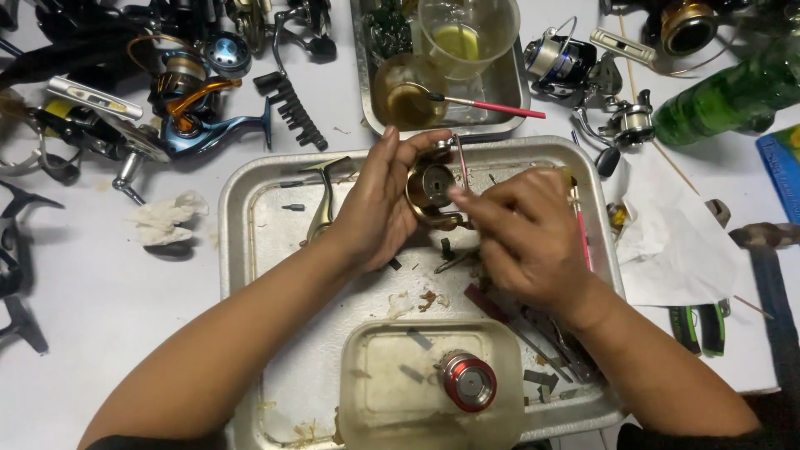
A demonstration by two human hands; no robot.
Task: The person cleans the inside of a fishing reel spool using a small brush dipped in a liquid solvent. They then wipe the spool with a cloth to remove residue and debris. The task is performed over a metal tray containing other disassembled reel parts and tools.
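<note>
Left hand (pixel 379 208) wrapped around gold reel body (pixel 433 196), held above metal tray (pixel 250 208). Right hand (pixel 521 237) just right of it, fingertips pinched on thin rod (pixel 461 162) at reel's face, pink brush (pixel 581 237) tucked alongside. Near edge: plastic tub (pixel 375 392) with red spool (pixel 467 382).

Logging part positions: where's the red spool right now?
Head view, bottom centre: the red spool sits in the clear plastic tub inside the metal tray, below both hands.
</note>
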